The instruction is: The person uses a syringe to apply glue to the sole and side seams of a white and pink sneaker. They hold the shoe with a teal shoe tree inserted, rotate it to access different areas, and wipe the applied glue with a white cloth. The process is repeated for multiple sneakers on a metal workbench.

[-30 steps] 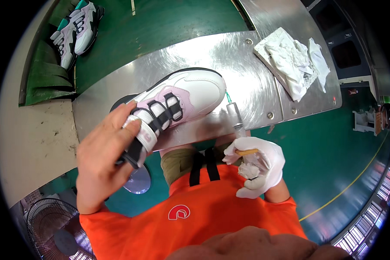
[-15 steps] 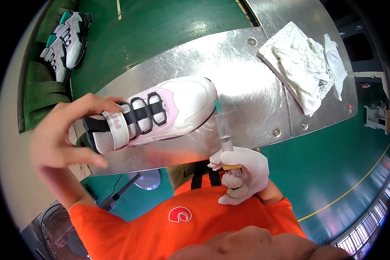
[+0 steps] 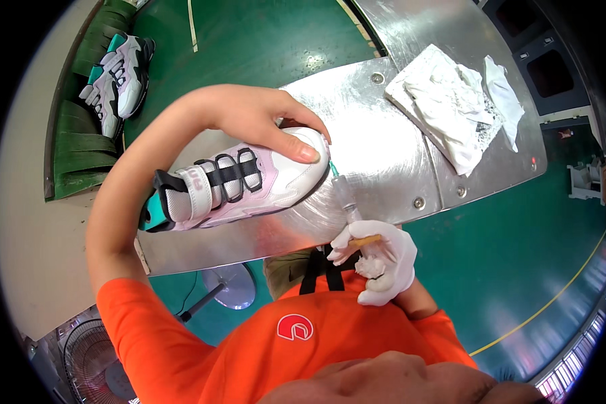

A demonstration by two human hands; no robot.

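Observation:
A white and pink sneaker (image 3: pixel 212 185) with black laces and a strap lies on the metal table, its toe pointing right. My bare left hand (image 3: pixel 266 121) grips the toe, thumb on top and fingers curled over the far side. In my white-gloved right hand (image 3: pixel 392 259), near the table's front edge, is a clear syringe (image 3: pixel 345 194) with a green tip. The tip points away from me and meets the edge of the toe; whether it touches the sole seam is too small to tell. The glove hides part of the syringe's rear end.
White crumpled cloths (image 3: pixel 444 101) lie on a pad at the table's right. Beyond the metal table (image 3: pixel 390 161) runs a green surface (image 3: pixel 249 40), with another pair of sneakers (image 3: pixel 128 81) at far left beside green flaps (image 3: pixel 81 158). A fan (image 3: pixel 97 363) stands at lower left.
My left hand has moved from the shoe's heel end to its toe and closed there. The heel's green lining now shows. The right hand still holds the syringe at the toe.

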